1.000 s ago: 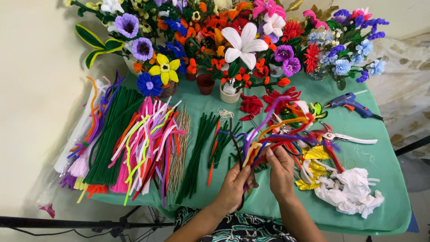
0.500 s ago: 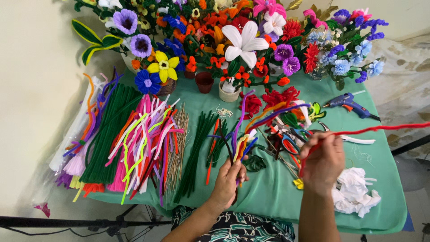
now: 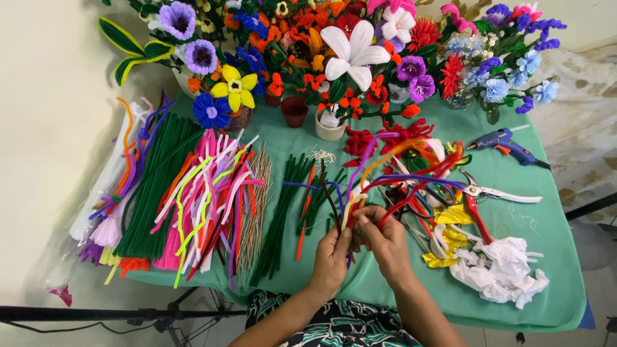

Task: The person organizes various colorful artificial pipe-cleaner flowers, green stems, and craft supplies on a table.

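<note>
My left hand (image 3: 331, 257) grips the lower ends of a bundle of bent pipe cleaners (image 3: 392, 173) in purple, blue, orange, red and yellow, which fan upward and to the right over the green tablecloth (image 3: 533, 270). My right hand (image 3: 384, 239) sits right beside the left, fingers pinched on the same bundle near its base. A brown stem (image 3: 326, 193) rises from the left hand's grip.
Piles of green, pink, neon and orange pipe cleaners (image 3: 193, 199) lie at left. Finished pipe-cleaner flowers in pots (image 3: 350, 61) line the far edge. A blue glue gun (image 3: 504, 144), red-handled pliers (image 3: 479, 199) and crumpled white cloth (image 3: 498, 270) lie at right.
My right hand, which was held out to the right pulling a long red pipe cleaner, has come back to the bundle beside the left hand.
</note>
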